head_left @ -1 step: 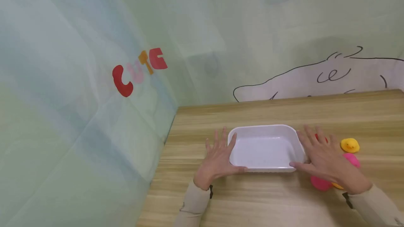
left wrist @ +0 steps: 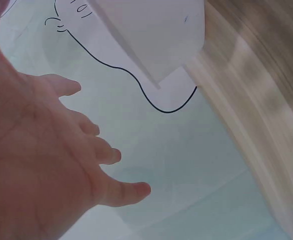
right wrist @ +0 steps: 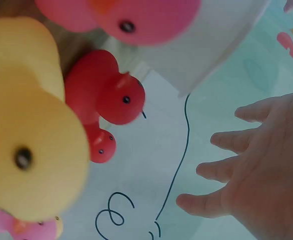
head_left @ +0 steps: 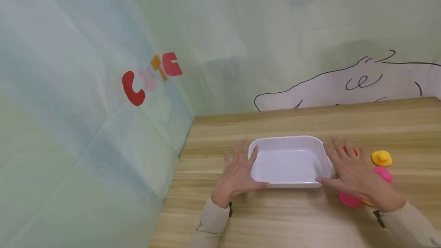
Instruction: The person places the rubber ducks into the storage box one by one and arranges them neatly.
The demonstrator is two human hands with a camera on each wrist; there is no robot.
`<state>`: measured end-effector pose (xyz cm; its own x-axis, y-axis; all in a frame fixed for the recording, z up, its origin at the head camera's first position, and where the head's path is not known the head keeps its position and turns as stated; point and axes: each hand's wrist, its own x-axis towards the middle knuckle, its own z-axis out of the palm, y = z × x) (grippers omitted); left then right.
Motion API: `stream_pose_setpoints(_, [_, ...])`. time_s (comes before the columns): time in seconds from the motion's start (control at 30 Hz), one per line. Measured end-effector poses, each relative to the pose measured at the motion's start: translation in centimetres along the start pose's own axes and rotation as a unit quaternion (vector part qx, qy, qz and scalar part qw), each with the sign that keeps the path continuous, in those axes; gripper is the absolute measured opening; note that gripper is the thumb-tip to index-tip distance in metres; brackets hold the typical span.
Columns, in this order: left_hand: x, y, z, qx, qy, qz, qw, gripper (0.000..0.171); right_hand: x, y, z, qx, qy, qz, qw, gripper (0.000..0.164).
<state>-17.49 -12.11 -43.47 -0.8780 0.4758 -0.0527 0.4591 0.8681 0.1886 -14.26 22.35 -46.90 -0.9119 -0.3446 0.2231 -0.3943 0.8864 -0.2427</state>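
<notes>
A white, round-cornered tray sits hollow side up on the table.

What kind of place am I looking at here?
Most likely an indoor tabletop play or filming corner, though the pictures don't settle which. A wood-grain table stands against a creased cartoon backdrop with bright letters spelling CUTE, and toy ducks are beside a white tray.

Both forearms enter from bottom of head view, beige sleeves down to wrists. Left hand: back up, fingers fanned, pointing forward, thumb out to right. Right hand: roughly mirrored, fingers spread forward-left, thumb pointing left. Hands well apart, thumbs facing. Each wrist view: palm, four spread fingers.
</notes>
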Motion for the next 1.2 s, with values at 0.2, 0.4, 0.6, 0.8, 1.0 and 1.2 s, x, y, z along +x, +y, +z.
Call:
stream_pose_setpoints(0.2, [0.0,-0.1,0.4,-0.017,-0.009,-0.001,0.9998,0.122,-0.4,0.0,0.7,0.002,-0.001,0.004,1.000,0.106])
stream_pose_setpoints(0.4, [0.1,-0.2,0.7,-0.044,-0.012,-0.008,0.9989,0.124,-0.5,-0.1,0.8,-0.001,0.020,-0.001,1.000,0.104])
stream_pose_setpoints(0.6, [0.3,-0.7,1.1,-0.058,-0.011,-0.010,0.9982,0.128,-0.5,0.3,0.6,-0.021,0.038,-0.004,0.999,0.104])
stream_pose_setpoints(0.8, [0.2,-1.4,1.1,-0.050,-0.016,-0.024,0.9984,0.129,-0.7,0.6,0.3,-0.014,0.036,-0.007,0.999,0.105])
stream_pose_setpoints(1.0, [0.2,-1.7,0.9,-0.074,-0.015,-0.027,0.9968,0.130,-1.3,1.2,0.2,-0.003,0.032,0.011,0.999,0.104])
stream_pose_setpoints(1.2, [0.5,-2.5,1.1,-0.165,-0.002,0.021,0.9860,0.122,-1.7,1.5,-0.1,-0.009,0.045,0.004,0.999,0.102])
